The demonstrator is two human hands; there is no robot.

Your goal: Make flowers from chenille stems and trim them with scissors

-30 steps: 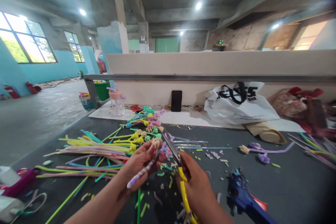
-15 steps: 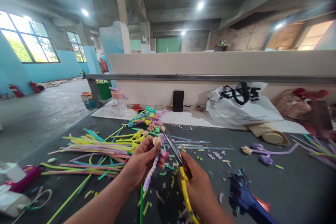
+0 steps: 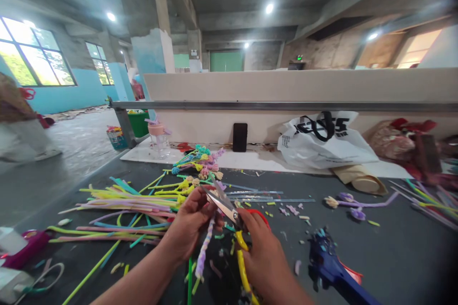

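My left hand (image 3: 191, 224) is closed, its thumb and fingers pinching a pipe-cleaner flower whose twisted purple-and-cream stem (image 3: 204, 251) hangs down below. The flower's head is mostly hidden behind the blades and fingers. My right hand (image 3: 263, 250) grips scissors (image 3: 225, 206) with yellow and red handles. Their blades are parted and lie across the top of the flower, close to my left fingertips. Just beyond sits a pile of finished-looking pipe-cleaner flowers (image 3: 202, 159) in teal, yellow, pink and purple. Loose pipe cleaners (image 3: 121, 200) spread to the left.
A blue glue gun (image 3: 332, 267) lies at right, below a purple pipe-cleaner flower (image 3: 358, 207). Clear sticks (image 3: 265, 195) and cut scraps dot the black tabletop. A phone (image 3: 240, 137), a cup (image 3: 158, 140) and a white bag (image 3: 322, 145) stand behind. Someone's legs (image 3: 25, 138) show at far left.
The scissors have swung left and down, so their blades now cross the flower's head. A person has come into view at the far left. The whole view has shifted slightly.
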